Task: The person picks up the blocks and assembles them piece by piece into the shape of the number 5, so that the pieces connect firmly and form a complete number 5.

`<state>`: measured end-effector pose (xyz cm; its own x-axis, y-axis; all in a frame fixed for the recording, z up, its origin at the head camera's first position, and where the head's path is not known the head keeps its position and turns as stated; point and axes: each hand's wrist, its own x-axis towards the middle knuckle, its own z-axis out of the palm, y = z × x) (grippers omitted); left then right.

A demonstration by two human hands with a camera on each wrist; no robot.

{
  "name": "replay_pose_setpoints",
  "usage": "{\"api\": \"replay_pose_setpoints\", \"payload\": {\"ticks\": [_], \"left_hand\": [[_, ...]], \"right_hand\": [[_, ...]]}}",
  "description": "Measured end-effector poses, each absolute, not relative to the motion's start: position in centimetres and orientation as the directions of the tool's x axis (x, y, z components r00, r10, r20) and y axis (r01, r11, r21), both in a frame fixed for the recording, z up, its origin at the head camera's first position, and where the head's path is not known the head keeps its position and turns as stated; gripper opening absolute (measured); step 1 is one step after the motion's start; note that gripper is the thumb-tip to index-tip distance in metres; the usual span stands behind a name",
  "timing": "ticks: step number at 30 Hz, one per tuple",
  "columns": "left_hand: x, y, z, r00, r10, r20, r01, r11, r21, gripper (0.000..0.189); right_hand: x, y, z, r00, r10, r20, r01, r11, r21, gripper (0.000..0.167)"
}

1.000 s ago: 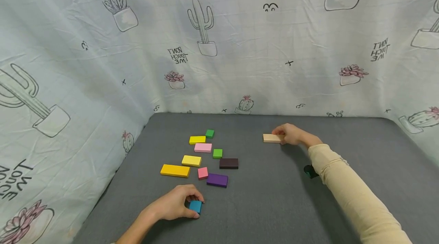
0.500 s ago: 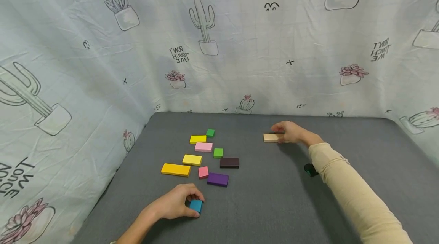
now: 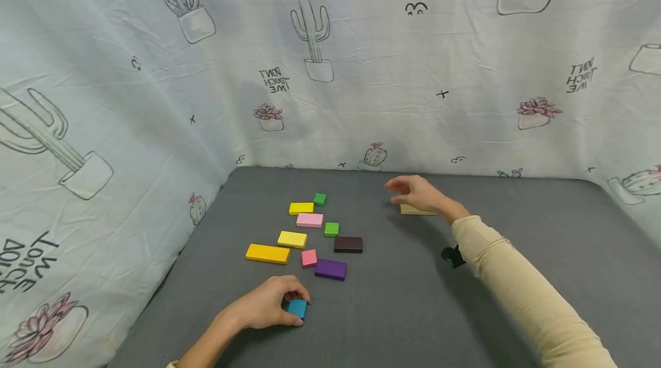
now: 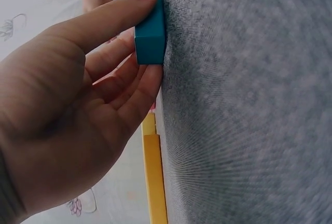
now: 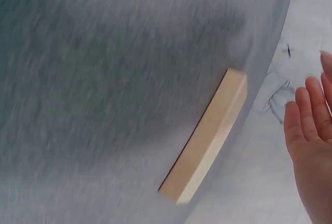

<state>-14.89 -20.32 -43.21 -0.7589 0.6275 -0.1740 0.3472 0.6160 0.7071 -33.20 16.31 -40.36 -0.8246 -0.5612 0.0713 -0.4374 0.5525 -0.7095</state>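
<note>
With thumb and fingers my left hand pinches a small blue block, which sits on the grey cloth near the front. The left wrist view shows the thumb on one side of this block and fingers on the other. My right hand is raised over a long light-wood block at the back and partly covers it in the head view. In the right wrist view the wooden block lies apart from the hand, whose fingers are extended and hold nothing.
Between the hands lie several coloured blocks: orange, purple, dark brown, pink, red-pink, plus yellow and green ones. A cactus-print curtain hangs behind the grey table surface.
My right hand has let go of the wooden block, risen and moved left, fingers opening. The left hand keeps its pinch on the blue block. The head view has shifted slightly.
</note>
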Motion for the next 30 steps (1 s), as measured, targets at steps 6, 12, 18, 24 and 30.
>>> {"api": "replay_pose_setpoints", "payload": {"ticks": [6,12,18,24,30], "left_hand": [[-14.9,-20.2,-43.1,-0.762,0.618,-0.194,0.332,0.630,0.702,0.028],[-14.9,-20.3,-43.1,-0.769,0.604,-0.207,0.322,0.646,0.692,0.029],[-15.0,-20.2,-42.8,-0.774,0.596,-0.214,0.313,0.654,0.689,0.028],[-14.9,-20.2,-42.8,-0.770,0.604,-0.203,0.322,0.644,0.694,0.028],[-14.8,-20.0,-42.8,-0.769,0.609,-0.196,0.327,0.638,0.697,0.028]], "right_hand": [[-32.9,14.0,-41.1,-0.796,-0.601,0.069,-0.456,0.522,-0.720,0.040],[-32.1,11.3,-41.4,-0.756,-0.653,0.045,-0.472,0.497,-0.728,0.039],[-31.0,8.1,-41.5,-0.692,-0.719,0.066,-0.530,0.445,-0.722,0.037],[-29.6,5.2,-42.0,-0.607,-0.790,0.082,-0.595,0.384,-0.706,0.033],[-28.8,3.8,-42.5,-0.577,-0.813,0.080,-0.607,0.361,-0.708,0.035]]}}
